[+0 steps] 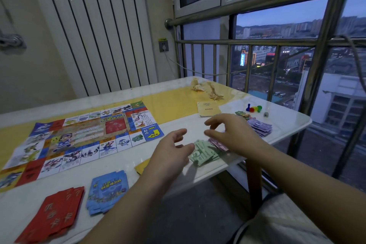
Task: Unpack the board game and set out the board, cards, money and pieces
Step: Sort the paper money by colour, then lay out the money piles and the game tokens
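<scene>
Green notes lie loosely fanned on table, centre-right of frame, near front edge. Pink notes touch them on right; purple stack further upper right. Left hand just beside pile, fingers loosely spread, holding nothing. Right hand over pink notes, fingers relaxed, nothing visibly held. Judgement: thin paper, light, floppy, slides on glossy top, creases easily. Best to press long edges inward to square pile, then pinch stack at short end.
</scene>
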Available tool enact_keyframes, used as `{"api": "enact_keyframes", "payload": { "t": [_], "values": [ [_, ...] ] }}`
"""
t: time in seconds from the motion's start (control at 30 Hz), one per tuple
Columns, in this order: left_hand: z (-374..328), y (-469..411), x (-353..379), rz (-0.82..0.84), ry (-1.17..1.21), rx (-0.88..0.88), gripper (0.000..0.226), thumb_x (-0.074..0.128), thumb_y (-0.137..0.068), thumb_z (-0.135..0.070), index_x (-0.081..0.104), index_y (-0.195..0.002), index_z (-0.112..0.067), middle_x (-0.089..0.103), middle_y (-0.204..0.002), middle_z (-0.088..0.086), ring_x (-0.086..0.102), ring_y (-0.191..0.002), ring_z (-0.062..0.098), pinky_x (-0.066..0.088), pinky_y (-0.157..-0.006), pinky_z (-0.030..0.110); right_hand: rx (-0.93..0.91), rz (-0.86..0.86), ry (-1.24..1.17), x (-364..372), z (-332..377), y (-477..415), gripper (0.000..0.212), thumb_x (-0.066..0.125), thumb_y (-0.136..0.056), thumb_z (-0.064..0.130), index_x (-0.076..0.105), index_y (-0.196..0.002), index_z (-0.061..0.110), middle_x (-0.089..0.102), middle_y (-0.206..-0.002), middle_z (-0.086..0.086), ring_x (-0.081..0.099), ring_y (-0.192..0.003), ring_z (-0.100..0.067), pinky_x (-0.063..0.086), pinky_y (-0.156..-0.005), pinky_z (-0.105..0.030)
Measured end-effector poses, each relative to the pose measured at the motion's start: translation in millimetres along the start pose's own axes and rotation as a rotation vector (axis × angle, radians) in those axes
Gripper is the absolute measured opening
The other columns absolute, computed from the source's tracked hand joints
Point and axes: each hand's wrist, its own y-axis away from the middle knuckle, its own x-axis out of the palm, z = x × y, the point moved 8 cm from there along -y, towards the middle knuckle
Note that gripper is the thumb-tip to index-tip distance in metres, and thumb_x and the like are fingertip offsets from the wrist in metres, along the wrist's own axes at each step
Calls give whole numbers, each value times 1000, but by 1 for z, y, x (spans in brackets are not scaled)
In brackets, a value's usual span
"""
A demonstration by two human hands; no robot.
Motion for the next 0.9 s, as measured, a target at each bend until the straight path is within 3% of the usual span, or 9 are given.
{"api": "enact_keyframes", "payload": {
  "t": [0.1,0.17,0.33,0.43,0.63,0.8,0.9],
  "values": [
    [-9,-3,1,-17,-83,61,41,61,-90,-15,53,-127,-29,52,-125,-7,56,-113,15,49,-96,42,39,-38,-19,-19,-25,-6,23,63,-89,30,68,-110,23,65,-94,13,52,-72,5,43,-71,-19],
    [-18,-9,7,-9,-130,103,38,59,-91,-16,54,-126,-30,52,-120,-12,54,-114,13,48,-97,38,66,-75,-2,-36,-45,-13,20,60,-91,23,69,-109,19,68,-101,7,51,-72,5,37,-69,-14],
    [-49,-40,33,51,-381,243,30,54,-93,-16,58,-122,-27,59,-114,-11,57,-91,3,43,-65,10,221,-6,144,-66,-100,-37,22,61,-90,17,70,-110,13,69,-111,-4,59,-92,-12,39,-82,-19],
    [-62,-66,60,123,-550,314,28,52,-94,-16,61,-119,-25,62,-108,-10,57,-89,5,41,-65,15,277,100,264,-74,-122,-48,21,63,-89,20,71,-106,12,70,-104,-5,58,-87,-13,45,-81,-24],
    [-70,-107,115,295,-825,396,27,50,-96,-15,66,-117,-22,64,-119,-5,57,-99,7,40,-83,16,293,318,306,-66,-137,-57,22,67,-86,32,72,-100,16,64,-83,5,58,-76,-10,46,-72,-23],
    [-69,-125,154,489,-941,431,25,52,-95,-18,70,-112,-23,66,-119,-6,58,-100,7,43,-85,19,253,331,343,-63,-136,-73,22,67,-86,25,68,-105,15,67,-99,-1,62,-88,-16,49,-79,-26],
    [-61,-123,169,625,-980,461,24,53,-95,-23,71,-110,-27,65,-118,-9,53,-88,1,38,-69,10,207,389,384,-60,-135,-84,21,68,-85,20,67,-106,16,65,-95,2,64,-86,-16,48,-72,-22]
  ]
}}
